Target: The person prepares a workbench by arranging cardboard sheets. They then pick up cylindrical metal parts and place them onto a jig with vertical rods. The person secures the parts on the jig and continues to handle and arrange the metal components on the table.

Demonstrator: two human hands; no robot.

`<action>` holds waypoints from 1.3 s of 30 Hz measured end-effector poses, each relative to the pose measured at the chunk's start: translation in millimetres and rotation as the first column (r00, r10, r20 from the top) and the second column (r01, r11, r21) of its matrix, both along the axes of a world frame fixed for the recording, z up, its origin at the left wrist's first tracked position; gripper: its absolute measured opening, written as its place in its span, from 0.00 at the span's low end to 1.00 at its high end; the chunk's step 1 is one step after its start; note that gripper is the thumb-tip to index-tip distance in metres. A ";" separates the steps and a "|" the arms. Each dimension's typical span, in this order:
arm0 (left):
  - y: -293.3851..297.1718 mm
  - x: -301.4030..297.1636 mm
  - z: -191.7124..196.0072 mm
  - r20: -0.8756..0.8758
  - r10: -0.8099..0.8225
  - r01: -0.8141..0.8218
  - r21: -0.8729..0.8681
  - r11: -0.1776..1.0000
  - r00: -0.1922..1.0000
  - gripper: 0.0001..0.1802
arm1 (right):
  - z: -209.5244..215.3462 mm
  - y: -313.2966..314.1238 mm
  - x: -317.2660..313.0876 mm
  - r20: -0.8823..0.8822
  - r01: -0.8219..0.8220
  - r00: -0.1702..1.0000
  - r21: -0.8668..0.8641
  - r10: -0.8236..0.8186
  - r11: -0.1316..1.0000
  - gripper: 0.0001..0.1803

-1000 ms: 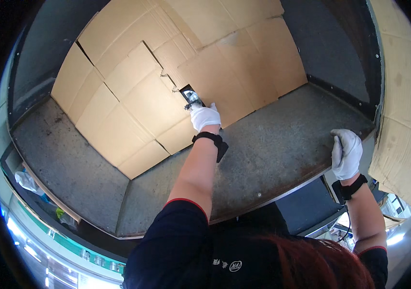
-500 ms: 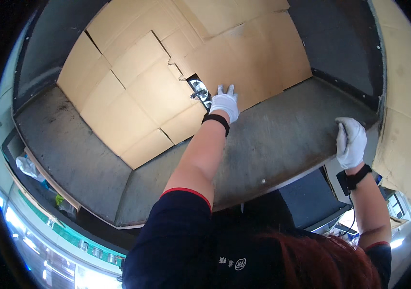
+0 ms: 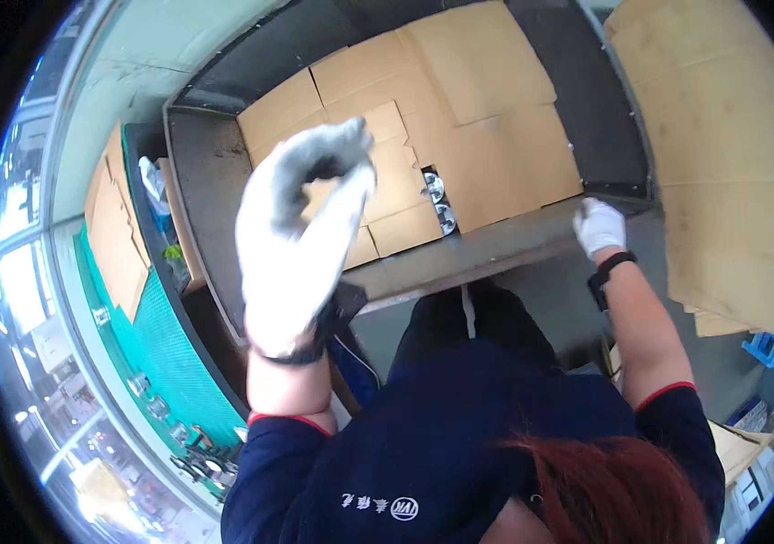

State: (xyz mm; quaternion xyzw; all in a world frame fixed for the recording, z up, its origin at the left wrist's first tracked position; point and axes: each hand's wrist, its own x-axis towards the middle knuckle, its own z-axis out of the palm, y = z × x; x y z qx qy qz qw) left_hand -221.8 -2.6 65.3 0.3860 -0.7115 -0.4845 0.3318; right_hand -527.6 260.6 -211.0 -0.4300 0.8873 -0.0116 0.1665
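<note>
My left hand (image 3: 301, 227), in a white glove, is raised close to the camera above the left part of the dark bin. Its fingers curl round toward the thumb, with a visible gap inside the curl and nothing seen in it. At the bin's right front, my right hand (image 3: 600, 227), also gloved, has its fingers closed over the front rim (image 3: 496, 265). Flat cardboard sheets (image 3: 514, 168) cover the bin's inside. Through a narrow gap between them show shiny round metal parts (image 3: 435, 188). My left hand hides part of the cardboard and the bin's left side.
Tall cardboard (image 3: 722, 154) stands along the right. To the left are a green mesh-like surface (image 3: 165, 349) with small metal pieces, another cardboard sheet (image 3: 115, 227), and a white plastic bag (image 3: 153, 186). A blue plastic item (image 3: 763, 349) lies far right. Windows line the left.
My left hand has left the cardboard beside the gap and risen toward the camera, its fingers now curled. My right hand stays at the rim. The view has shifted, showing more of the left side.
</note>
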 end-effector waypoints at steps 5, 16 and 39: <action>87.5 11.8 197.8 -0.013 -0.591 0.539 -0.393 0.745 0.807 0.07 | 54.7 13.0 47.1 0.250 -0.077 0.956 -0.286 0.152 0.955 0.12; 188.6 40.5 271.9 0.017 -0.646 0.572 -0.483 0.663 0.763 0.08 | 30.0 163.6 6.6 0.522 0.308 0.831 -0.143 -0.193 0.940 0.15; 28.6 284.3 -96.1 0.332 0.078 -0.211 0.384 0.899 0.940 0.27 | 46.4 192.9 57.7 0.427 0.406 0.739 0.335 -0.521 0.850 0.17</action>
